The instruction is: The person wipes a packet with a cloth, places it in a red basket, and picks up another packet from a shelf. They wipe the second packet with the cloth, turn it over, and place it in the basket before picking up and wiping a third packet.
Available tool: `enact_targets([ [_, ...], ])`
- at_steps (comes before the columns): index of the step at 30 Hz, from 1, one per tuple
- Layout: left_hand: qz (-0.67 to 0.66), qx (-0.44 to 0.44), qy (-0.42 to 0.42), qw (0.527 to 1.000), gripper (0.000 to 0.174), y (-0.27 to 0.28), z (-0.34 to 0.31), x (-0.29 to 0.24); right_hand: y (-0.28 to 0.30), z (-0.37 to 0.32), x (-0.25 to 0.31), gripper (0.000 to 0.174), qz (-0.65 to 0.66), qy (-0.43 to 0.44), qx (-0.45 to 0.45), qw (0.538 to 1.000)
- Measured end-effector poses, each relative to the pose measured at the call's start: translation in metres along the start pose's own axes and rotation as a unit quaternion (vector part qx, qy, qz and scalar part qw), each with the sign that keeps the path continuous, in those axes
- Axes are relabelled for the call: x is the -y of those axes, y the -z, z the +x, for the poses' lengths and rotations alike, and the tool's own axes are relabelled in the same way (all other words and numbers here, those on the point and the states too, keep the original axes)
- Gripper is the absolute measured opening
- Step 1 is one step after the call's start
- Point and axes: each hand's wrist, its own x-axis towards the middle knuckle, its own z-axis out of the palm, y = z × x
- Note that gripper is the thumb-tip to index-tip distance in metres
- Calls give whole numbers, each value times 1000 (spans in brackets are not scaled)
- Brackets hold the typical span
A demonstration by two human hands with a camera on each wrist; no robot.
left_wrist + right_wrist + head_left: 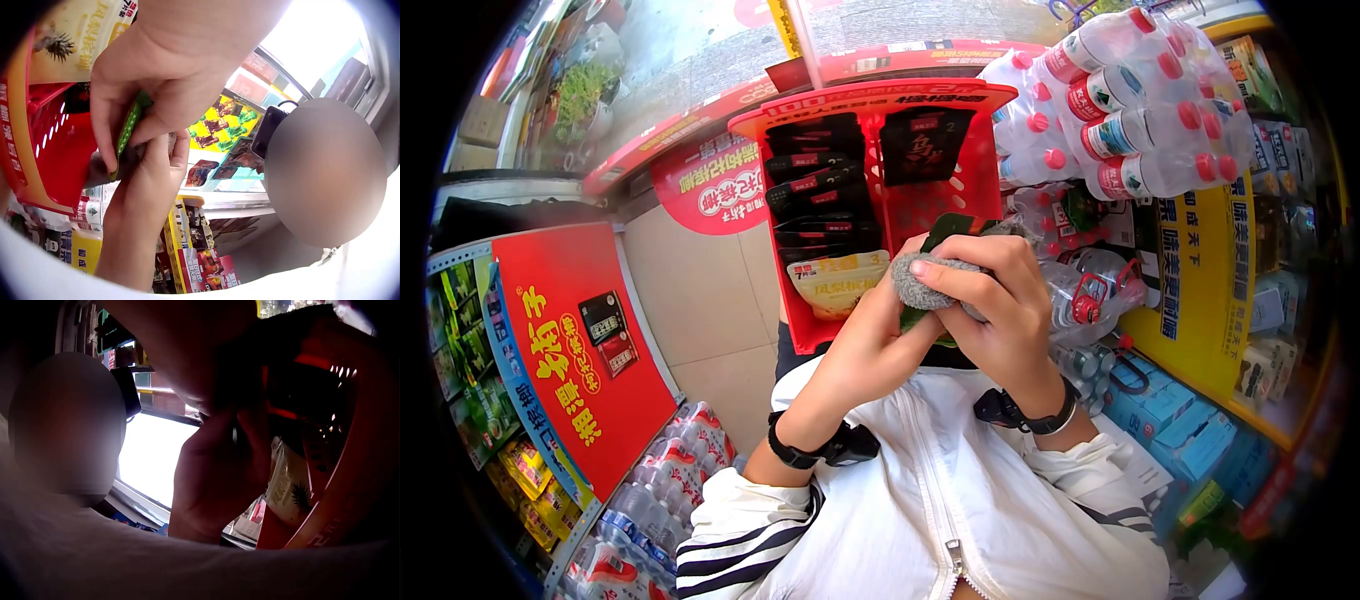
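In the head view both hands meet over the near right part of a red basket (805, 325). My left hand (875, 345) pinches a green packet (129, 130), which shows edge-on between thumb and fingers in the left wrist view. A dark end of it sticks up past the hands in the head view. My right hand (1005, 290) grips a fuzzy grey cloth (925, 284) against the packet. Black packets (805, 190) stand in a row in the basket, with a cream pineapple packet (837, 283) in front. The right wrist view is very dark around the hands.
Shrink-wrapped bottles (1140, 110) are stacked on the right beside a yellow display panel (1200, 290). To the left stand a red sign board (585, 350) and more bottle packs (650, 500). Tiled floor (690, 290) lies between the board and the basket.
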Motion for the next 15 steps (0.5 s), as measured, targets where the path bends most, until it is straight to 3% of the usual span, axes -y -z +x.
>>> enact_targets([
  [2,9,13,67,998,53,2,-1,-1,-3,0,-7,39,-49,10,-14,999],
  [7,-107,44,79,990,56,-3,2,-3,13,12,-28,35,-61,-57,-30,996],
  [9,-95,42,74,992,56,-5,3,-3,26,14,-42,29,-63,-108,-80,989],
  [15,-108,5,98,989,58,-6,7,-13,59,21,-41,25,-70,-118,-198,971],
])
